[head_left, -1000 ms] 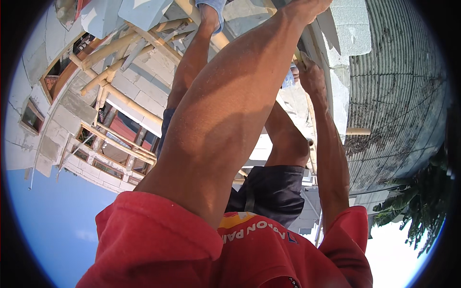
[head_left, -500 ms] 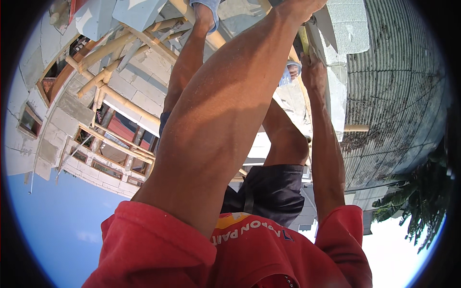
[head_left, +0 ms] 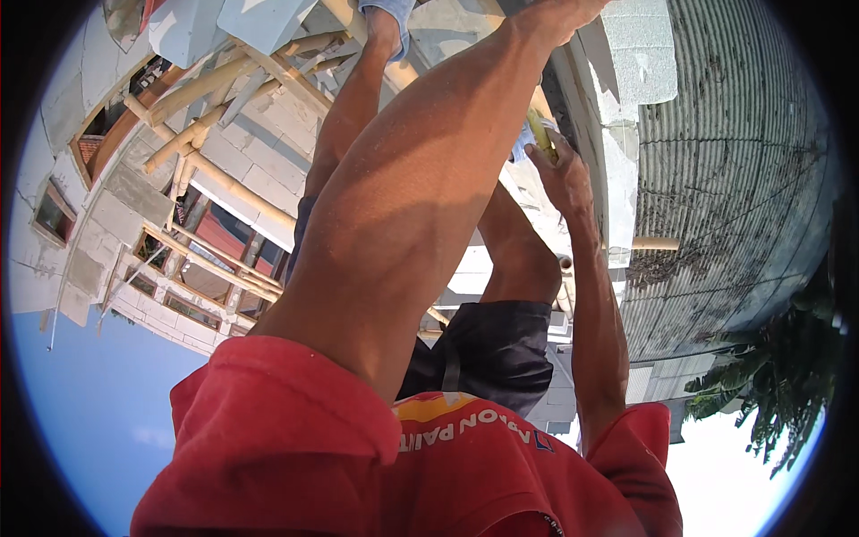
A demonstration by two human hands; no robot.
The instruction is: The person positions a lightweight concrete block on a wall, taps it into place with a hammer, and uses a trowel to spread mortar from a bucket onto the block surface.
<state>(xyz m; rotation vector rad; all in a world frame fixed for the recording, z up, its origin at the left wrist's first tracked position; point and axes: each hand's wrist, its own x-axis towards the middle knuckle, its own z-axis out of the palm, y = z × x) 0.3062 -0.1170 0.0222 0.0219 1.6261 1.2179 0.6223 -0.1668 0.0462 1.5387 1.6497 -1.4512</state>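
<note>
My left arm crosses the middle of the view, and my left hand (head_left: 573, 16) is at the top edge beside a pale block wall (head_left: 619, 134). Its fingers are partly cut off, so I cannot make out what they hold. My right hand (head_left: 567, 179) is closed round a narrow yellow-green bar-like tool (head_left: 540, 134), just left of the wall. The tool's far end passes behind my left forearm. A dark gap runs along the wall's near side, above my right hand.
Bamboo scaffold poles (head_left: 242, 192) cross on the left, before an unfinished block building with window frames. My foot in a blue sandal (head_left: 394, 27) is among the poles. Corrugated metal sheeting (head_left: 734, 170) fills the right, with a bamboo end (head_left: 656, 243) in front and leafy plants (head_left: 761, 394) beyond.
My right hand has moved away from the wall face, down and to the left, and the yellow-green tool has moved with it. My left hand stays near the top edge.
</note>
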